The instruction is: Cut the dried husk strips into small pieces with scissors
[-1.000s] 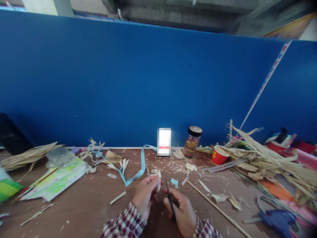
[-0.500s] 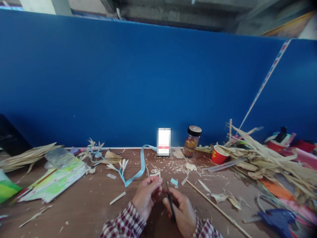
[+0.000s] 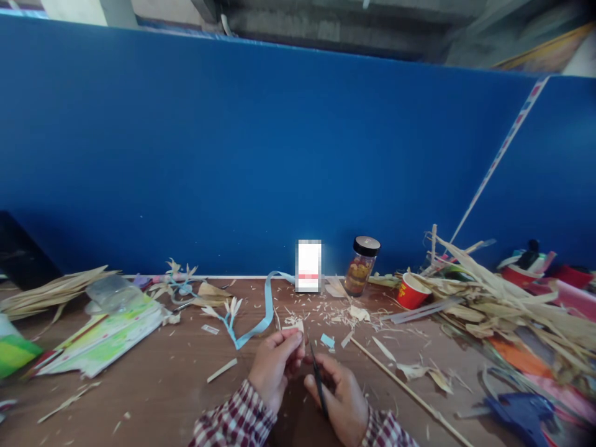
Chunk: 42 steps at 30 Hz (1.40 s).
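Note:
My left hand (image 3: 277,360) is closed, pinching a small pale strip (image 3: 301,329), apparently dried husk, between thumb and fingers. In my right hand (image 3: 343,392) is a pair of dark scissors (image 3: 318,380); their tips point up and away from me, close beside the strip. Fingers cover the handles, so how far the blades are apart is hard to see. Left of my hands lies a blue-stemmed husk flower (image 3: 229,321) with a light blue ribbon (image 3: 268,307) behind it. Many pale clippings (image 3: 321,307) are scattered beyond my fingertips.
A jar with a black lid (image 3: 362,267) stands at the back, and right of it a red paper cup (image 3: 413,290). Dried husks (image 3: 507,298) pile up on the right above a blue glue gun (image 3: 524,413). A thin stick (image 3: 410,391) lies right of my hands. Painted paper (image 3: 107,341) lies left.
More of the pale strip shows above my left fingertips. The scissors have shifted slightly left, toward the strip. Other things stay where they were.

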### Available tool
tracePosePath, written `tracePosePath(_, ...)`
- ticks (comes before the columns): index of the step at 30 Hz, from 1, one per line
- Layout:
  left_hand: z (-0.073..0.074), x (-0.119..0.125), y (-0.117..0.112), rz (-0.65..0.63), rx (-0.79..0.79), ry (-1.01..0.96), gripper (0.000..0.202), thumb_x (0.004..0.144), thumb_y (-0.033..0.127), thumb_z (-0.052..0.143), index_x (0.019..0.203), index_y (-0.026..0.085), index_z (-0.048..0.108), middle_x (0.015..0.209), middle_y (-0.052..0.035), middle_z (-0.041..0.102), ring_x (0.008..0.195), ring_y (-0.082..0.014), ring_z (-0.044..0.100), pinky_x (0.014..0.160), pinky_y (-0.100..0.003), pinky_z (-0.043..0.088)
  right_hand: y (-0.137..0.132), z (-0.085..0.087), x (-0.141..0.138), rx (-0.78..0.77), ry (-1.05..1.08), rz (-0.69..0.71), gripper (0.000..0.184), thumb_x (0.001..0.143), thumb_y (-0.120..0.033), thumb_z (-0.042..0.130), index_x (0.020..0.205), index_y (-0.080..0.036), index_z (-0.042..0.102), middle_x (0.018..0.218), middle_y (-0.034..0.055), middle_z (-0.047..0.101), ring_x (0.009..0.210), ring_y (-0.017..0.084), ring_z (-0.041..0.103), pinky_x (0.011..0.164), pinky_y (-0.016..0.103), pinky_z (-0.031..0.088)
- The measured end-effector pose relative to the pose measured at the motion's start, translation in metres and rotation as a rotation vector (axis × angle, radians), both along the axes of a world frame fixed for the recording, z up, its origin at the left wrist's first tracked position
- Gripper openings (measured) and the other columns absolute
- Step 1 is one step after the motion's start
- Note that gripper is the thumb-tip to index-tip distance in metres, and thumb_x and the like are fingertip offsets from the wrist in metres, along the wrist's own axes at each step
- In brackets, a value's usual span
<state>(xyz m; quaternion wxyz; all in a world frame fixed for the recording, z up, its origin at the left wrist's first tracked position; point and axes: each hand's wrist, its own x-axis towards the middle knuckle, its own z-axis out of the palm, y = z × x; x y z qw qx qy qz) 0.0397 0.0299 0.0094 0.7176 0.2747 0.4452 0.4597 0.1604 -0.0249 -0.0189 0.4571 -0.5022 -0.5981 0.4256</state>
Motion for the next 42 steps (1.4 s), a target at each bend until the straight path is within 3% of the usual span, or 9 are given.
tracePosePath(8, 0.0036, 0.0001, -0.0002, 0.000, 0.023, 0.137, 0.018, 0.058, 0.029, 0.065, 0.064, 0.014, 0.058, 0.039, 0.0071, 0.043, 0.034, -0.0041, 0.032, 0.037, -0.017, 0.022, -0.0006, 0.0001, -0.0003, -0.040, 0.010, -0.004, 0.024, 0.077, -0.032, 0.054, 0.096, -0.017, 0.059, 0.056, -0.0045, 0.044, 0.046, 0.008, 0.036, 0.040, 0.016, 0.029)
tracePosePath(33, -0.0033, 0.0016, -0.0004, -0.011, 0.079, 0.141, 0.021, 0.055, 0.030, 0.067, 0.062, 0.012, 0.059, 0.040, 0.0069, 0.044, 0.036, -0.0035, 0.034, 0.037, -0.017, 0.024, -0.0011, 0.0025, 0.0000, -0.027, 0.012, 0.001, 0.027, 0.078, -0.035, 0.053, 0.097, -0.017, 0.059, 0.056, -0.0036, 0.047, 0.048, 0.009, 0.038, 0.042, 0.017, 0.031)
tracePosePath(42, 0.0028, 0.0013, -0.0015, 0.004, 0.057, 0.141, 0.018, 0.055, 0.027, 0.067, 0.062, 0.012, 0.060, 0.041, 0.0066, 0.045, 0.036, -0.0038, 0.035, 0.037, -0.016, 0.025, -0.0016, 0.0000, 0.0010, -0.027, 0.015, 0.002, 0.029, 0.079, -0.038, 0.051, 0.098, -0.017, 0.058, 0.056, -0.0041, 0.045, 0.048, 0.008, 0.036, 0.041, 0.016, 0.029)
